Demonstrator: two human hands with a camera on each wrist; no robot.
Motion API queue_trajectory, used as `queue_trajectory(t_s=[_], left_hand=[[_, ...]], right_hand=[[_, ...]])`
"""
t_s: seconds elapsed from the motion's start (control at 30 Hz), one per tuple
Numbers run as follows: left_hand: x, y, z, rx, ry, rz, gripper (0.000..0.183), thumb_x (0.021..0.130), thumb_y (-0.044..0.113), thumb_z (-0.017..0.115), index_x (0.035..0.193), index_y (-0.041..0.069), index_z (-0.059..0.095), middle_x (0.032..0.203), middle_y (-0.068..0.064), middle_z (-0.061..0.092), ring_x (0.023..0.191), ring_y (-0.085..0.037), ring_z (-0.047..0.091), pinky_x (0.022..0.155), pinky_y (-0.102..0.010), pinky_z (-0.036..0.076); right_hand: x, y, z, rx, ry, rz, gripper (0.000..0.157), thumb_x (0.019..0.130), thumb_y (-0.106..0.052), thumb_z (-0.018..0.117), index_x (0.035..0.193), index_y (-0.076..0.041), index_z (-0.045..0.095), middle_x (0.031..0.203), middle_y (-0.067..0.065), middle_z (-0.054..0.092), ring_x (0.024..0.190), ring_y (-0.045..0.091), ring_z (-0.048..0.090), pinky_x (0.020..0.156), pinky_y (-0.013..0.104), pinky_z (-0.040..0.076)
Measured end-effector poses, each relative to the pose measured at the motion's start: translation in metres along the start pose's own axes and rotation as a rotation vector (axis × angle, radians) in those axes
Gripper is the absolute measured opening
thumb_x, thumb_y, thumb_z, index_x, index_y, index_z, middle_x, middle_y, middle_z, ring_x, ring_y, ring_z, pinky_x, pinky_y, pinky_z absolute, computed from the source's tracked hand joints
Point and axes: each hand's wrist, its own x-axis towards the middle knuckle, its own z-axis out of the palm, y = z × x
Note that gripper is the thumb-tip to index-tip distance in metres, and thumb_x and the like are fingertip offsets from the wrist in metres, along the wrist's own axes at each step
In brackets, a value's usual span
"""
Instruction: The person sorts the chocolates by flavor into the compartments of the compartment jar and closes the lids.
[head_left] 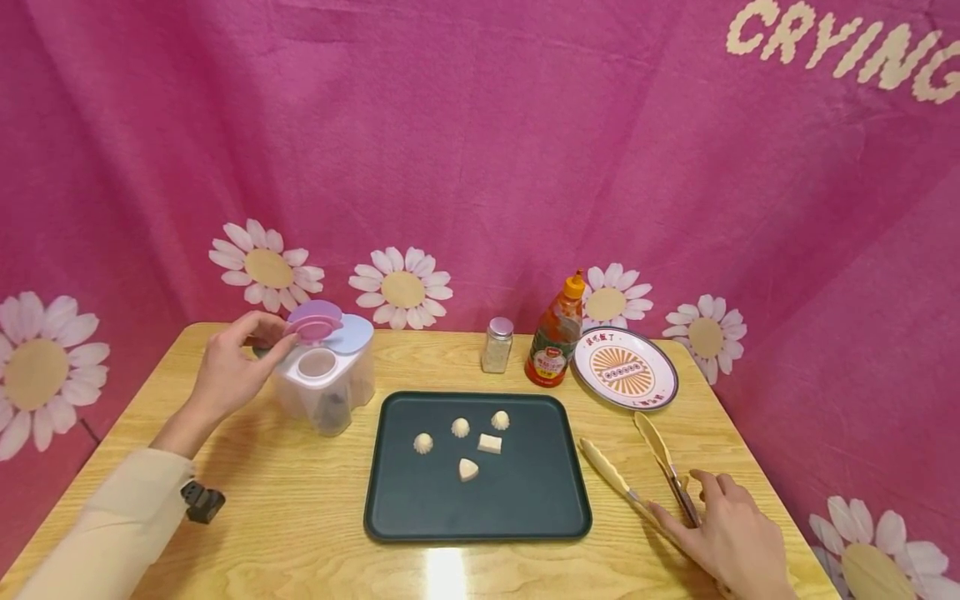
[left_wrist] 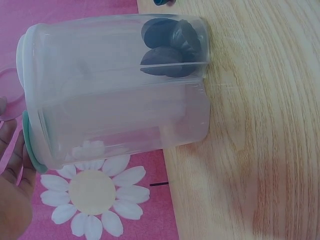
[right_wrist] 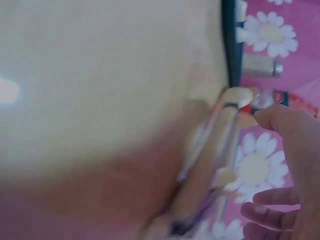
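Note:
My left hand is at the top of a clear plastic container with several coloured flip lids. Its thumb and fingers pinch the raised pink lid, and a round opening shows in front. In the left wrist view, a green lid lies by the fingers, and dark oval pieces sit in one compartment. My right hand is over the handle end of a pair of tongs. In the right wrist view, its thumb and fingers are spread apart beside the tongs, not closed round them.
A dark tray in the middle bears several small cream-coloured pieces. Behind it stand a shaker jar with a purple cap and a red sauce bottle. A patterned plate lies at the back right, before a pink curtain.

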Motion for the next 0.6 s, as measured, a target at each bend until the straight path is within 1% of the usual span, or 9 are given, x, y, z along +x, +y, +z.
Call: queue_trajectory(t_s=[0.1,0.17,0.23,0.3,0.4,0.47,0.53,0.6], left_hand=[[0.0,0.0,0.001,0.002,0.004,0.007,0.022,0.092,0.006,0.08,0.111,0.0,0.069,0.1,-0.018,0.074,0.087,0.017,0.05,0.081,0.002,0.041],[0.0,0.0,0.001,0.004,0.008,0.008,0.022,0.092,0.005,0.08,0.11,0.0,0.069,0.1,-0.018,0.074,0.086,0.018,0.05,0.08,0.002,0.041],[0.0,0.0,0.001,0.005,0.009,0.009,0.021,0.092,0.005,0.08,0.11,0.0,0.07,0.099,-0.017,0.074,0.086,0.018,0.05,0.08,0.001,0.042],[0.0,0.0,0.001,0.003,0.011,0.012,0.021,0.092,0.005,0.08,0.109,0.001,0.07,0.099,-0.017,0.074,0.086,0.017,0.05,0.08,0.0,0.042],[0.001,0.0,0.001,-0.001,0.017,0.02,0.02,0.091,0.004,0.081,0.108,0.0,0.07,0.097,-0.016,0.074,0.085,0.017,0.051,0.079,-0.001,0.043],[0.001,-0.001,0.001,-0.002,0.022,0.023,0.02,0.09,0.003,0.081,0.107,0.0,0.07,0.097,-0.016,0.074,0.084,0.017,0.051,0.078,-0.001,0.043],[0.001,-0.001,0.001,0.001,0.024,0.024,0.02,0.09,0.003,0.081,0.107,0.0,0.07,0.096,-0.016,0.074,0.084,0.017,0.05,0.078,-0.001,0.043],[0.001,-0.001,0.001,0.003,0.023,0.021,0.021,0.09,0.004,0.081,0.108,0.0,0.07,0.097,-0.016,0.074,0.084,0.017,0.05,0.079,-0.002,0.043]], right_hand=[[0.009,-0.014,-0.005,0.04,0.086,-0.063,0.08,0.075,-0.065,0.085,0.121,-0.002,0.069,0.095,0.015,0.067,0.081,0.035,0.067,0.055,0.052,0.053],[0.016,-0.027,-0.006,0.057,0.134,-0.117,0.075,0.074,-0.061,0.086,0.12,-0.004,0.07,0.092,0.01,0.066,0.077,0.031,0.067,0.052,0.048,0.051],[0.023,-0.041,-0.004,0.063,0.166,-0.163,0.07,0.074,-0.058,0.087,0.118,-0.006,0.071,0.09,0.007,0.065,0.075,0.027,0.066,0.05,0.044,0.049],[0.03,-0.056,-0.002,0.069,0.188,-0.21,0.067,0.073,-0.056,0.087,0.116,-0.006,0.073,0.091,0.007,0.067,0.077,0.028,0.069,0.051,0.042,0.05],[0.04,-0.078,0.001,0.082,0.172,-0.248,0.067,0.073,-0.058,0.088,0.117,-0.009,0.073,0.094,0.006,0.068,0.078,0.025,0.07,0.051,0.038,0.05],[0.046,-0.093,0.003,0.104,0.161,-0.284,0.067,0.074,-0.058,0.088,0.118,-0.011,0.074,0.095,0.005,0.07,0.078,0.023,0.07,0.054,0.036,0.051],[0.052,-0.108,0.005,0.132,0.133,-0.315,0.065,0.076,-0.058,0.088,0.119,-0.012,0.074,0.095,0.003,0.069,0.072,0.017,0.064,0.053,0.03,0.046],[0.058,-0.124,0.007,0.163,0.127,-0.364,0.064,0.077,-0.058,0.087,0.12,-0.013,0.074,0.094,0.002,0.07,0.07,0.013,0.06,0.054,0.026,0.044]])
